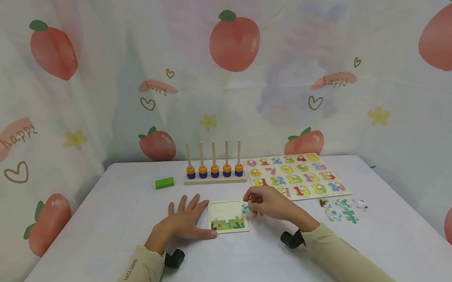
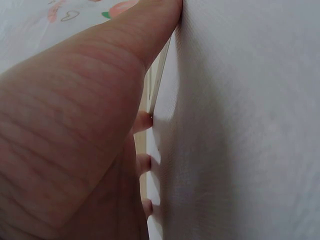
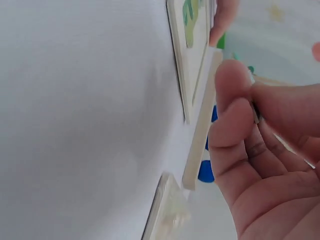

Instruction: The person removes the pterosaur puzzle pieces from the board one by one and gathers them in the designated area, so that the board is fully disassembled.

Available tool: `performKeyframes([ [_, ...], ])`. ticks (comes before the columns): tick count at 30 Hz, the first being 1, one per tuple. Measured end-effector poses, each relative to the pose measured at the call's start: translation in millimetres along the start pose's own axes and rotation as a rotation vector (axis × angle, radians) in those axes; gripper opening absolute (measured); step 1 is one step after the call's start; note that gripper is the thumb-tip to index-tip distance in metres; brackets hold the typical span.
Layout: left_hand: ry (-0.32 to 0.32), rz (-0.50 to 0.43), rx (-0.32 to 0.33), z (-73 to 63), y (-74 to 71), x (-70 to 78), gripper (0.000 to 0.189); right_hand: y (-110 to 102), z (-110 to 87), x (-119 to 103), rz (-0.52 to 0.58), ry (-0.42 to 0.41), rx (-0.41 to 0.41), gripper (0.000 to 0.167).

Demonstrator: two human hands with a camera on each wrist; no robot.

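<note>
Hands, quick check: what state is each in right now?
Left hand: open, spread at the left edge of the puzzle board.
Right hand: closed, pinching a puzzle piece.

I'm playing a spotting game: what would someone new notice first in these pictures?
Probably the big red fruit printed on the pale cloth behind the table. Next, perhaps, the row of pegs with orange and blue rings at the table's back, and the colourful number board right of it. In front, the right hand pinches a puzzle piece by the puzzle tray's right edge.
</note>
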State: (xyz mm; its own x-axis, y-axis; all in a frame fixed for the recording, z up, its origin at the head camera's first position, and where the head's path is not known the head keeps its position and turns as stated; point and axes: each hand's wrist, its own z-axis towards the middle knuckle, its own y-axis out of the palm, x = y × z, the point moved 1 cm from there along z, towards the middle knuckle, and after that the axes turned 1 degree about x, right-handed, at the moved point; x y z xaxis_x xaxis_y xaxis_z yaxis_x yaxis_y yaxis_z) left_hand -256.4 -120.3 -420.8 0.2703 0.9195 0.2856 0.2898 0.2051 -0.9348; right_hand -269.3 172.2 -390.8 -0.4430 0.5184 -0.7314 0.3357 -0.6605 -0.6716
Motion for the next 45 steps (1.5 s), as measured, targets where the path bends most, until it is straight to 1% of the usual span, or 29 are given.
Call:
performKeyframes([
  [6, 0.005, -0.006, -0.001, 0.0, 0.2, -0.3, 0.108, -13, -13.2, 4, 0.060, 0.051, 0.043, 0.016],
  [11, 0.004, -0.005, 0.000, 0.0, 1.0, -1.4, 0.109, -24, -25.7, 8, 0.098, 0.099, 0.108, 0.017],
  [14, 0.003, -0.007, 0.000, 1.3, 2.2, -2.9, 0.109, -32, -34.3, 10, 0.103, 0.119, 0.147, 0.018],
  [21, 0.002, -0.012, 0.008, 2.0, 2.5, -3.2, 0.109, -49, -52.3, 23, 0.084, 0.131, 0.189, 0.017],
  [30, 0.003, -0.014, 0.007, 6.5, 7.2, -6.4, 0.109, -72, -78.5, 32, 0.063, 0.201, 0.251, 0.023],
  [37, -0.003, -0.014, -0.005, 2.4, 1.6, -2.9, 0.110, -91, -97.1, 43, 0.032, 0.235, 0.302, 0.028],
  [45, -0.002, 0.005, 0.002, 0.9, 0.7, -1.6, 0.110, -122, -118.0, 60, 0.043, 0.290, 0.335, 0.028],
])
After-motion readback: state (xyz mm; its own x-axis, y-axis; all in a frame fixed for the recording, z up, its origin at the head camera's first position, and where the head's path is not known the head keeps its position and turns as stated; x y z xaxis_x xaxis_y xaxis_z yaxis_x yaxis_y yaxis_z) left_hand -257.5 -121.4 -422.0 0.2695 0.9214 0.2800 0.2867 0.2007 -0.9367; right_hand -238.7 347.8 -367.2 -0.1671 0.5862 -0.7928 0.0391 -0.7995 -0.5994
